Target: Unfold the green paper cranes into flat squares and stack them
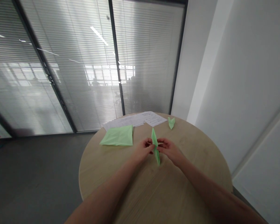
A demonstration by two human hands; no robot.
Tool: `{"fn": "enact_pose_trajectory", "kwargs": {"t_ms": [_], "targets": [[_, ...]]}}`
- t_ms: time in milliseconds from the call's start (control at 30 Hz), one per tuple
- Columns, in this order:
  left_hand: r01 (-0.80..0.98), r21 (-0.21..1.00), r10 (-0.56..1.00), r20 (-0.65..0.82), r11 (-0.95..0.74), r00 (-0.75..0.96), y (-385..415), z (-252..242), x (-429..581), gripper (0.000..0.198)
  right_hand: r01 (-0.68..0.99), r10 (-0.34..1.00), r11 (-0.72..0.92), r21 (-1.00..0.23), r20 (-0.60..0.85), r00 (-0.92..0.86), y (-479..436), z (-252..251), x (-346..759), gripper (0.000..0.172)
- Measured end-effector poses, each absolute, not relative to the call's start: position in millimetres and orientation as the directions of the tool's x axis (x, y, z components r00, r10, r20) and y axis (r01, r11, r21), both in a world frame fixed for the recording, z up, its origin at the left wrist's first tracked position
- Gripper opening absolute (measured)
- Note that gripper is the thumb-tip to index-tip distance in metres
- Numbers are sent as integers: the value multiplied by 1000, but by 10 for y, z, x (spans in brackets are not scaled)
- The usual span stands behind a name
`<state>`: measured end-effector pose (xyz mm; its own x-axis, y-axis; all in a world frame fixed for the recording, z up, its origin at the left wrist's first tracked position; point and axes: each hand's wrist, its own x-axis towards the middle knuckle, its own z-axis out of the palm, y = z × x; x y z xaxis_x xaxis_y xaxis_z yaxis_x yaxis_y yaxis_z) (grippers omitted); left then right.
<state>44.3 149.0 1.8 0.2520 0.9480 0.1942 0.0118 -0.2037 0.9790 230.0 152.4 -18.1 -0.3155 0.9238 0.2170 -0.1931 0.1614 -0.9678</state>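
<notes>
Folded green paper (155, 141) upright between my left grip (144, 150) and right grip (170, 148), over desk (100, 165). Long axis points away from me, far tip leaning left; neither grip nearer. Both pinch its middle. Some fingertips hidden; inner layers seemingly several, hard to make out.

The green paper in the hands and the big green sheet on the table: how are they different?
The held paper looks narrow with pointed ends; the green sheet looks wide and four-sided. The held paper stands up between the left hand and right hand; the green sheet lies on the table, untouched. Both are light green.
</notes>
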Motion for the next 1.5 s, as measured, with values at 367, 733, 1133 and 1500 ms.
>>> {"fn": "enact_pose_trajectory", "kwargs": {"t_ms": [367,733,1133,1500], "targets": [[-87,944,931,328,-317,161,1544,-18,467,29,-260,954,155,-953,213,-211,1484,-107,2275,49],[286,877,917,334,-387,218,1490,64,442,36,-120,930,291,-949,310,-197,1592,-265,2280,29],[455,746,874,399,-486,279,1436,72,441,42,-109,944,198,-974,220,-245,1540,-226,2266,49],[548,635,837,457,-544,302,1440,59,407,25,-165,952,160,-973,196,-233,1540,-236,2270,35]]}}
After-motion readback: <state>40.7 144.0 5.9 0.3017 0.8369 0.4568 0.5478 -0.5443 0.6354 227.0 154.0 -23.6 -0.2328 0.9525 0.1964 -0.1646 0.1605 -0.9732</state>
